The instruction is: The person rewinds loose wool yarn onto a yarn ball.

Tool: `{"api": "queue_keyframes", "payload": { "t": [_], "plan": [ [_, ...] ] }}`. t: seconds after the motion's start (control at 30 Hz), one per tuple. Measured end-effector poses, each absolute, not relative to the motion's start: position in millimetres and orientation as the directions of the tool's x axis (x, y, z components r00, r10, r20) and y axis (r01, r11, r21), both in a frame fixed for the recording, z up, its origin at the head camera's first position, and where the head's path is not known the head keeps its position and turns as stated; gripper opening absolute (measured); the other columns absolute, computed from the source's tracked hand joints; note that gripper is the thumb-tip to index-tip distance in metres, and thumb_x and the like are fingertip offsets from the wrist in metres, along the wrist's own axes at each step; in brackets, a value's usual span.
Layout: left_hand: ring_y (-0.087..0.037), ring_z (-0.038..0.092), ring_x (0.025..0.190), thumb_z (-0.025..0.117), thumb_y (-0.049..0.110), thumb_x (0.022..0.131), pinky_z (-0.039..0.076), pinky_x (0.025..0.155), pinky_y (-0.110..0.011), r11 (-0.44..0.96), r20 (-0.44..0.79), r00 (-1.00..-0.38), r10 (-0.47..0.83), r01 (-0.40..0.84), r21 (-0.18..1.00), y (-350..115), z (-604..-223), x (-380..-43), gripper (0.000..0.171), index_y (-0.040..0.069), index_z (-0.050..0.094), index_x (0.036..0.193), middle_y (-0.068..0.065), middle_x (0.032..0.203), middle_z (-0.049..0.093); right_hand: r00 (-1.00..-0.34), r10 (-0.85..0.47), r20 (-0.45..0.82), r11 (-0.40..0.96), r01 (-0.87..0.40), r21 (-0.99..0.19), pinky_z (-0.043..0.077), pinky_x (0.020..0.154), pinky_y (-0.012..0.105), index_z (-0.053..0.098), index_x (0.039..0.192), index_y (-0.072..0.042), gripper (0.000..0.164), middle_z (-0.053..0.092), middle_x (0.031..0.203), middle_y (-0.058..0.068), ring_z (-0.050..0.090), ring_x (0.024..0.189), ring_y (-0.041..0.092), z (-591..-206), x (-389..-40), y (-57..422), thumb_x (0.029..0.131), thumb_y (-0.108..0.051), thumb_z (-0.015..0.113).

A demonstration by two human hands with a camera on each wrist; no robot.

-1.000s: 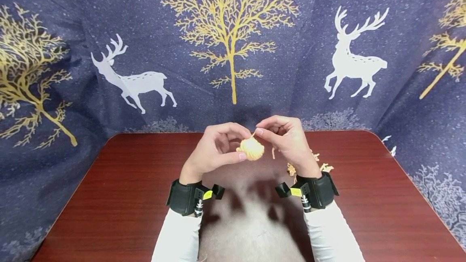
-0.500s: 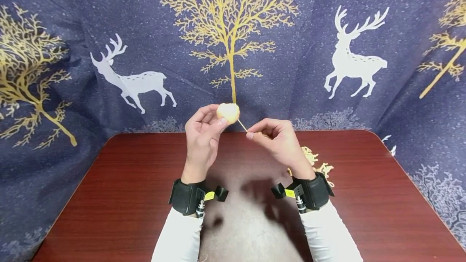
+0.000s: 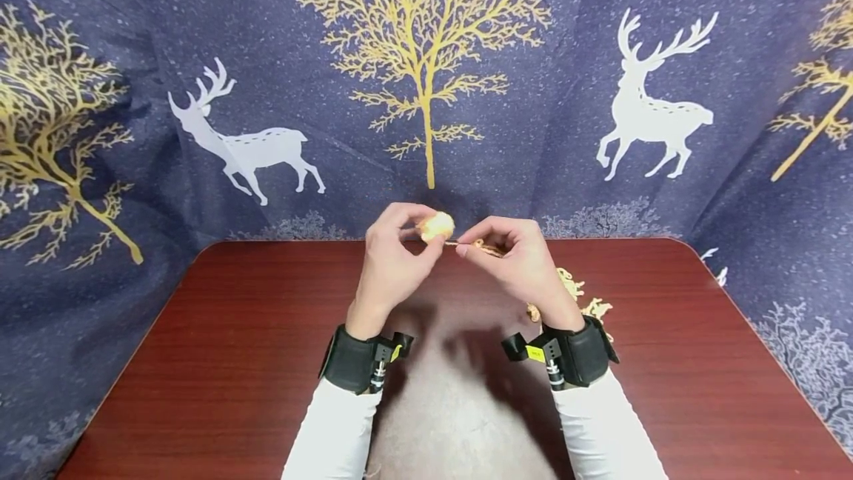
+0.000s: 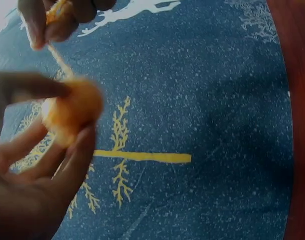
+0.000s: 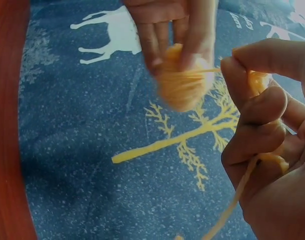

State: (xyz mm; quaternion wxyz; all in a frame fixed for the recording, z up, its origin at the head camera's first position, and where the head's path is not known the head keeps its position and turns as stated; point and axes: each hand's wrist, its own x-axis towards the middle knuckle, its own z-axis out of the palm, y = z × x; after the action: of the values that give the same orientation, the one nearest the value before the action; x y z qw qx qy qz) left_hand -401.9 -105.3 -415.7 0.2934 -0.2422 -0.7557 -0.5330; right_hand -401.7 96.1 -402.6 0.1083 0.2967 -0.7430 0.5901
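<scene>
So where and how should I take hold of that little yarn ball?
I'd pinch the yarn ball by its rounded sides, thumb opposite fingers, coming from the person's left, as the left hand does. It's roundish with no handle, and the strand runs from it to the right hand, so a grip from the left should likely keep clear of that line.

Yellow yarn ball (image 5: 181, 92), reddish-brown wood-grained table (image 3: 226, 339)

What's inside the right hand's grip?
Yellow yarn shows bunched within the right hand, and a loose strand trails out in the right wrist view. The curled fingers cover the rest, so how much they hold cannot be seen.
</scene>
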Motion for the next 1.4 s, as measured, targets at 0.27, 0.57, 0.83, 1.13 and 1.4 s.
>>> {"api": "queue_keyframes", "payload": {
  "t": [0.27,0.57,0.83,1.13,1.4],
  "plan": [
    [-0.015,0.064,0.089,0.079,-0.005,0.078,0.059,0.085,-0.029,0.278,0.489,-0.756,0.435,0.629,0.726,-109,-416,-399,0.029,0.004,0.070,0.104,-0.003,0.098,0.066,-0.816,-0.251,0.521,0.044,-0.547,-0.836,0.033,0.039,0.023,0.075,0.093,0.002,0.009,0.052,0.055,0.001,0.040,0.046,0.009,-398,-405,109,0.084,0.004,0.077],
    [-0.023,0.069,0.097,0.079,-0.006,0.081,0.060,0.090,-0.041,-0.052,0.424,-0.663,0.618,0.503,0.863,-116,-408,-392,0.030,0.001,0.069,0.108,-0.009,0.105,0.070,-0.848,-0.196,0.492,-0.035,-0.495,-0.868,0.025,0.037,0.026,0.074,0.093,0.004,0.008,0.046,0.055,0.000,0.036,0.047,0.009,-401,-410,115,0.085,0.004,0.076],
    [-0.019,0.067,0.101,0.078,-0.005,0.083,0.057,0.093,-0.037,-0.443,0.632,-0.613,0.474,0.455,0.773,-117,-405,-392,0.033,-0.014,0.063,0.111,-0.009,0.112,0.069,-0.840,-0.247,0.484,-0.063,-0.484,-0.873,0.028,0.037,0.026,0.072,0.096,0.007,0.010,0.052,0.056,0.001,0.038,0.046,0.010,-403,-411,108,0.088,0.003,0.074],
    [-0.021,0.068,0.100,0.058,-0.018,0.080,0.060,0.084,-0.030,-0.629,0.622,-0.776,0.102,0.434,0.645,-111,-402,-395,0.041,0.005,0.072,0.111,-0.010,0.109,0.071,-0.832,-0.270,0.485,-0.004,-0.503,-0.864,0.035,0.041,0.025,0.074,0.096,0.002,0.009,0.056,0.060,0.012,0.043,0.049,0.011,-404,-410,101,0.087,0.001,0.076],
    [-0.023,0.071,0.093,0.064,-0.015,0.084,0.061,0.082,-0.032,-0.600,0.438,-0.865,-0.244,0.489,0.632,-109,-401,-399,0.029,-0.001,0.070,0.108,-0.015,0.106,0.069,-0.836,-0.276,0.474,0.079,-0.511,-0.856,0.035,0.043,0.022,0.076,0.093,-0.001,0.008,0.059,0.061,0.004,0.043,0.050,0.009,-404,-407,100,0.086,0.000,0.078]
  ]
}}
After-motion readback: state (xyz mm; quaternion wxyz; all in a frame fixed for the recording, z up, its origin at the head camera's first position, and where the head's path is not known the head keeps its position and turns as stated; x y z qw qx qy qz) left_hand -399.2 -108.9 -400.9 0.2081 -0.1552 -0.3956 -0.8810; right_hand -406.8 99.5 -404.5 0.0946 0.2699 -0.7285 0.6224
